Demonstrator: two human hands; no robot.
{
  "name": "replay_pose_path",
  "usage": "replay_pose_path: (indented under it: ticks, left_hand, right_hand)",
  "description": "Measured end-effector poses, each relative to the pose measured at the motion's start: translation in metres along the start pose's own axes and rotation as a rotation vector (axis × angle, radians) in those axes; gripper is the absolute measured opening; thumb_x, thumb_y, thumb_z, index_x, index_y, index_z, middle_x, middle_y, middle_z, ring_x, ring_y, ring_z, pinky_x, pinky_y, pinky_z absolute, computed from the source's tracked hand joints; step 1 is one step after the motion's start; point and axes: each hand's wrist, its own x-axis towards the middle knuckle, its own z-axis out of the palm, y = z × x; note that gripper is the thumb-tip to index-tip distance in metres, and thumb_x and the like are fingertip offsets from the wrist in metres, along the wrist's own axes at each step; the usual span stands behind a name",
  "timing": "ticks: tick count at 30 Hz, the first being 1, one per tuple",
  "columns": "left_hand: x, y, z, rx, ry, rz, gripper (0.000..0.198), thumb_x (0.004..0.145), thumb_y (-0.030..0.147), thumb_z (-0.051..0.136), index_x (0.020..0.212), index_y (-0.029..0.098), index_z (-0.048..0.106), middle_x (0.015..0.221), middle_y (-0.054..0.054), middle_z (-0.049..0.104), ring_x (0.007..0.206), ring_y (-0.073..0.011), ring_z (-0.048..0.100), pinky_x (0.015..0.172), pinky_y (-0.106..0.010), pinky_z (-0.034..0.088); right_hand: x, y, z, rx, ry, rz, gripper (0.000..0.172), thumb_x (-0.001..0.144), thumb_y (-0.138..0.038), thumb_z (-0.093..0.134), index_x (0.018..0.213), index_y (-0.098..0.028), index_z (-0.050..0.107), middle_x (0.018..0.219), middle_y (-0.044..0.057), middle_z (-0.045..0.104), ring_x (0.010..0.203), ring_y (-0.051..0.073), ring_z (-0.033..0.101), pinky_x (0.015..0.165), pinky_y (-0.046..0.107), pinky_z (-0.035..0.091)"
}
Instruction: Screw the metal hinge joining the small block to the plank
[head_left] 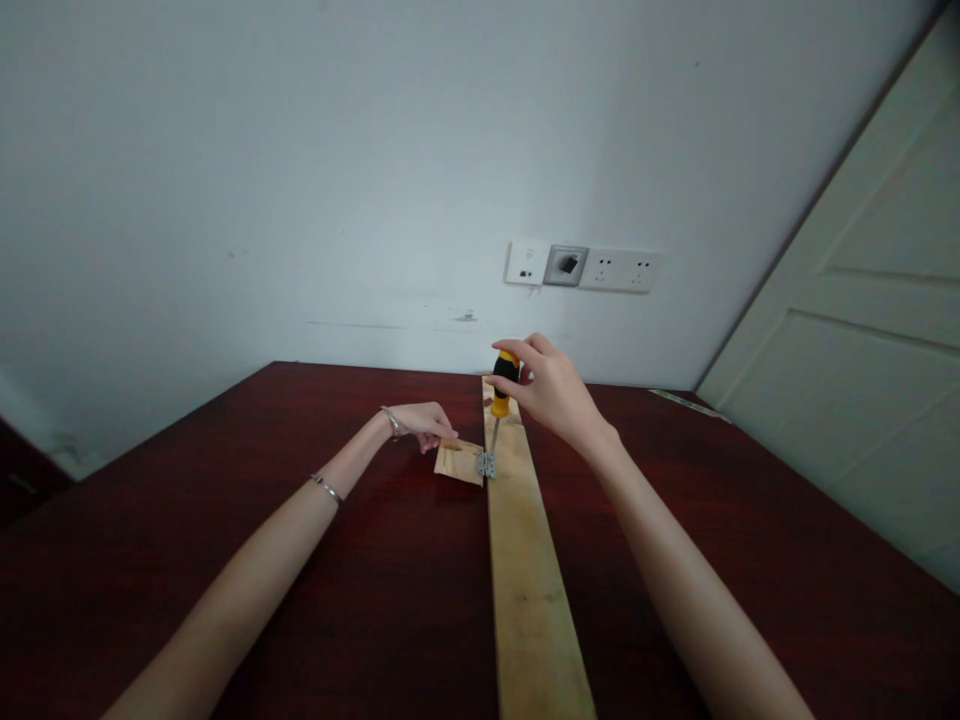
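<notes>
In my right hand (551, 385) is a screwdriver (505, 378) with a yellow and black handle, gripped by the fingers and thumb. Its shaft points down, and the tip meets a small metal hinge (486, 464). One leaf of the hinge lies on a long wooden plank (525, 560), the other on a small wooden board (459, 462) to the plank's left. My left hand (426, 422) pinches the upper left edge of that small board, its thumb and finger closed on it. Whether a screw sits under the tip is too small to tell.
A dark red wooden table (360, 590) carries the plank, which runs from the near edge back toward the white wall (360, 180). Wall sockets (615, 270) are behind it. At the back right lies a thin flat strip (688, 404), near a white panelled door (862, 330).
</notes>
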Motion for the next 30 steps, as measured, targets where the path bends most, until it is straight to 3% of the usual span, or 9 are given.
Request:
replay_pose_path:
  ticks: [7, 13, 20, 23, 27, 30]
  left_hand:
    - [-0.0029, 0.0058, 0.0025, -0.011, 0.004, -0.019, 0.048, 0.062, 0.058, 0.076, 0.061, 0.012, 0.062, 0.049, 0.001, 0.055, 0.045, -0.0087, 0.049, 0.047, -0.024, 0.044]
    - [-0.0038, 0.0064, 0.0026, -0.008, 0.001, -0.016, 0.050, 0.063, 0.059, 0.076, 0.058, 0.012, 0.059, 0.048, 0.001, 0.054, 0.044, -0.0087, 0.048, 0.048, -0.024, 0.044]
    - [-0.0021, 0.0035, 0.0010, -0.010, 0.005, -0.021, 0.050, 0.063, 0.058, 0.076, 0.060, 0.011, 0.060, 0.050, 0.000, 0.055, 0.045, -0.0085, 0.050, 0.047, -0.023, 0.045]
    - [-0.0006, 0.0009, -0.0001, 0.002, 0.002, -0.020, 0.049, 0.065, 0.058, 0.075, 0.062, 0.010, 0.061, 0.050, 0.000, 0.055, 0.045, -0.0084, 0.050, 0.047, -0.023, 0.045]
    - [0.0003, -0.0011, -0.0006, 0.012, -0.005, -0.020, 0.048, 0.066, 0.057, 0.074, 0.065, 0.011, 0.062, 0.051, 0.001, 0.056, 0.044, -0.0077, 0.050, 0.046, -0.022, 0.044]
    - [-0.0007, 0.0003, 0.0003, 0.010, 0.002, -0.024, 0.049, 0.066, 0.058, 0.074, 0.063, 0.011, 0.061, 0.051, 0.001, 0.055, 0.044, -0.0079, 0.050, 0.046, -0.022, 0.045]
  right_hand:
    - [-0.0001, -0.0053, -0.0038, -0.031, -0.026, -0.007, 0.045, 0.082, -0.025, 0.054, 0.127, -0.019, 0.052, 0.112, 0.010, 0.061, 0.084, 0.022, 0.062, 0.076, 0.036, 0.049]
    - [0.0002, -0.0024, -0.0022, -0.058, -0.038, 0.009, 0.040, 0.085, -0.041, 0.057, 0.122, -0.025, 0.056, 0.106, 0.009, 0.060, 0.073, 0.019, 0.060, 0.070, 0.034, 0.048]
    - [0.0005, -0.0028, -0.0015, -0.003, -0.034, 0.017, 0.056, 0.081, -0.024, 0.055, 0.135, -0.014, 0.042, 0.120, 0.014, 0.057, 0.082, 0.021, 0.061, 0.076, 0.037, 0.049]
    - [-0.0005, -0.0060, -0.0019, -0.037, -0.039, 0.014, 0.049, 0.082, -0.026, 0.054, 0.130, -0.016, 0.047, 0.119, 0.013, 0.056, 0.079, 0.021, 0.061, 0.073, 0.037, 0.050]
    - [0.0002, -0.0030, -0.0002, -0.024, -0.009, 0.009, 0.042, 0.084, -0.043, 0.059, 0.121, -0.022, 0.056, 0.110, 0.009, 0.056, 0.073, 0.018, 0.060, 0.071, 0.036, 0.051]
    - [0.0017, 0.0017, 0.0016, 0.036, 0.012, -0.009, 0.042, 0.084, -0.040, 0.061, 0.121, -0.021, 0.057, 0.105, 0.009, 0.055, 0.071, 0.016, 0.058, 0.074, 0.036, 0.051]
